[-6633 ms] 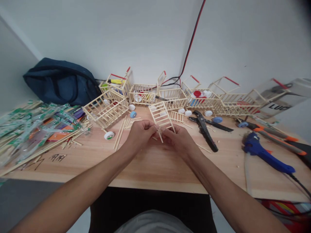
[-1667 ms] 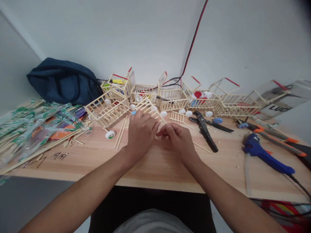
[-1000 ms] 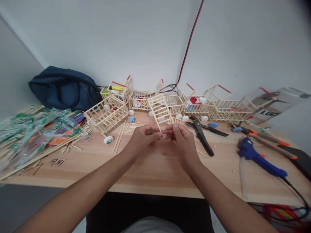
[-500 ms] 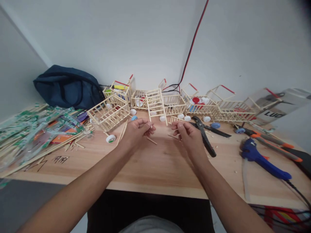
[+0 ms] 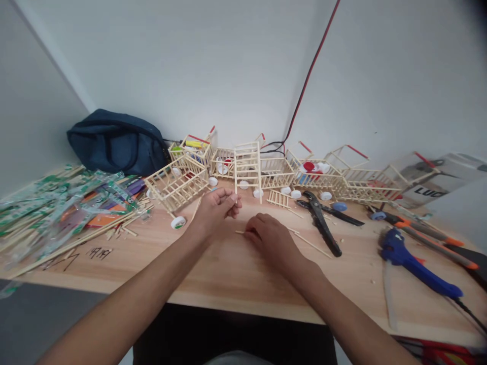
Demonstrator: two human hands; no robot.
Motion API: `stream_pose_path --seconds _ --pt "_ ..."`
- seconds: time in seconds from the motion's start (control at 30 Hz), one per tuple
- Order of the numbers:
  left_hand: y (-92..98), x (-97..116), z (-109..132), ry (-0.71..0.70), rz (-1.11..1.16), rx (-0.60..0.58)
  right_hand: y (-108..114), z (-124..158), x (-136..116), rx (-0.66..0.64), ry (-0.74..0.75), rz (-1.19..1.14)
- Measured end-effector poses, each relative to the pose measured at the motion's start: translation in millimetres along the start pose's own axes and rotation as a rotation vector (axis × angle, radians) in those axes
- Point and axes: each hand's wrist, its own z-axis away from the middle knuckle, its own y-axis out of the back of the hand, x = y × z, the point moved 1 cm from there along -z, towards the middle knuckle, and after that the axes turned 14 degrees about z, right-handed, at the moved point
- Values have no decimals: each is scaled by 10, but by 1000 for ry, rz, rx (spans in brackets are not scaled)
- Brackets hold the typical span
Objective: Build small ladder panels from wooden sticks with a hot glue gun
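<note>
The big wooden tabletop (image 5: pixel 213 276) carries everything here; take the gap between the two hands as the middle of a clock. A row of little stick carts (image 5: pixel 277 177) runs from ten o'clock, past twelve, to two o'clock. The blue bag (image 5: pixel 117 144) sits at ten o'clock, behind the heap of sticks and wrappers (image 5: pixel 72 210) that spreads out at nine o'clock. The blue glue gun (image 5: pixel 418 266) lies between three and four o'clock, and the black pliers (image 5: pixel 321 223) lie nearer, at three o'clock. The hands come next in size, and here is the new thing: half a second ago the right hand (image 5: pixel 270 238) was up with its fingers apart, and now it is down low on the tabletop at four o'clock, back side up. The left hand (image 5: pixel 222 205) is still pinched tight on the ladder frame (image 5: pixel 248 163), at the low end of its left rail. The ladder frame stands up at twelve o'clock, in front of the carts, and the low end of its right rail looks free. So only the left hand bears the ladder frame, and the right hand seems to have time for something small. A flat ladder piece (image 5: pixel 279 198) lies at two o'clock. Smallest is a short stick (image 5: pixel 239 232), poking out at nine o'clock from the right hand; I cannot tell if the fingers grip it or just touch it.
</note>
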Motion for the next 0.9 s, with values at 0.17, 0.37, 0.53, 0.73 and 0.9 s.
stream_pose_path --seconds 0.17,0.37,0.53,0.73,0.9 --pt "5 -32 -9 40 -31 26 299 152 115 24 38 -261" --pt "-73 -46 23 79 -119 -2 573 66 242 517 106 -72" --pt "-163 -38 72 108 -200 -7 369 -20 269 649 132 122" --pt "-172 -35 78 76 -211 20 309 50 204 621 91 168" --pt "-56 -10 21 -52 -174 104 165 84 154 405 236 161"
